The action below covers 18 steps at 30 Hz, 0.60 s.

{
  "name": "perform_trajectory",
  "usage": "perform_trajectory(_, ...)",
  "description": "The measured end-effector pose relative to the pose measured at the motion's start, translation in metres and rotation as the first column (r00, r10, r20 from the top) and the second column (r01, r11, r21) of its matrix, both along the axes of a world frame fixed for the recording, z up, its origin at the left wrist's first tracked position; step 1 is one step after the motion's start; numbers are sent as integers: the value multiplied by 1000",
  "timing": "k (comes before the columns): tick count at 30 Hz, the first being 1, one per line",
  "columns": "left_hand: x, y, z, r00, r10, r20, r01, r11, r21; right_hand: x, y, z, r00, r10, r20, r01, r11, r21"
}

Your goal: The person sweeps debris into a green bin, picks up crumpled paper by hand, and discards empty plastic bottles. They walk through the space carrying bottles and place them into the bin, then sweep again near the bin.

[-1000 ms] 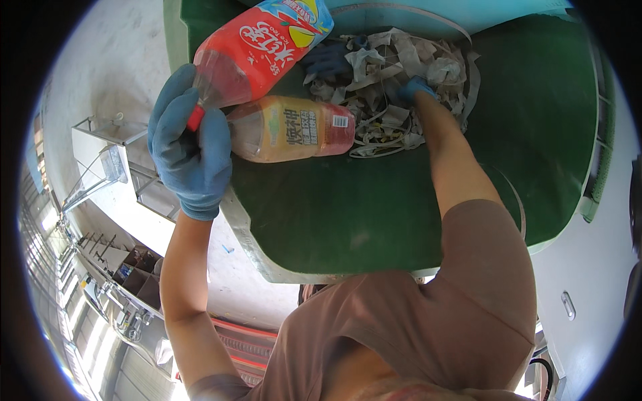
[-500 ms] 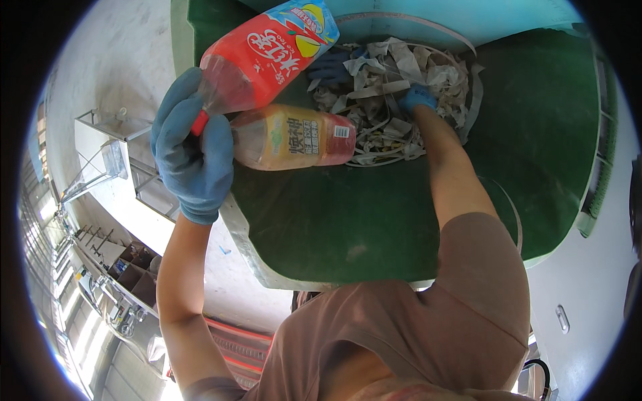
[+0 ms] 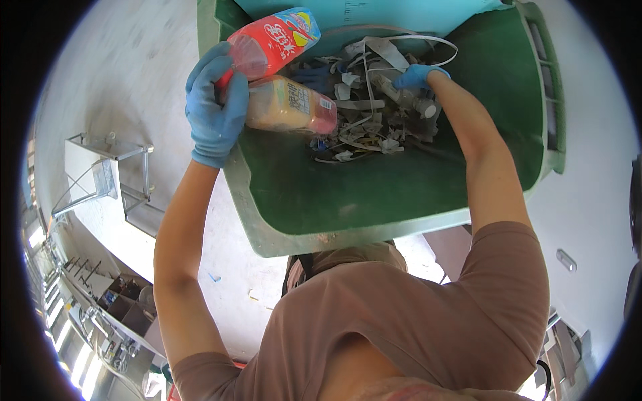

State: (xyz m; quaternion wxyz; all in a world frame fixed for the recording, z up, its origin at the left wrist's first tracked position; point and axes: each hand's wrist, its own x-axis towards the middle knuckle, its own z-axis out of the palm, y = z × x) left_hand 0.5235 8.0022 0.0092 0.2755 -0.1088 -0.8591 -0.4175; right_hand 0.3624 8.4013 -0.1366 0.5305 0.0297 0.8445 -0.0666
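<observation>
My left hand [image 3: 217, 107], in a blue work glove, is closed round the necks of two plastic bottles. The upper bottle [image 3: 271, 48] has a red and light-blue label. Below it, the second bottle [image 3: 291, 105] has a yellow label and a pinkish base. Both tilt over the left side of a green bin [image 3: 374, 210]. Inside the bin, my right hand [image 3: 419, 77], also blue-gloved, is closed on what looks like a clear plastic bottle [image 3: 404, 99] among the scraps; its fingertips are partly hidden.
Paper scraps [image 3: 364, 137] and a looping white strap [image 3: 428, 39] lie in the bin, beside a dark blue glove [image 3: 313, 79]. A light-blue panel [image 3: 374, 15] stands at its far side. A metal-framed stand [image 3: 117, 170] is at the left.
The bin sits higher in view and more of its near rim shows. The scraps under my right hand have shifted, showing the clear bottle. My left hand still holds both bottles.
</observation>
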Motion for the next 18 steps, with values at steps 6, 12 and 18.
perform_trajectory(6,-1,2,-9,996,33,-88,-36,999,-37,36,2,103,989,-135,67,128,987,94)
perform_trajectory(12,1,5,8,989,115,-91,-110,992,57,83,9,208,999,-52,-11,51,996,-69)
perform_trajectory(18,4,7,45,988,-35,-148,104,868,486,143,-10,245,907,401,-128,-390,915,104)
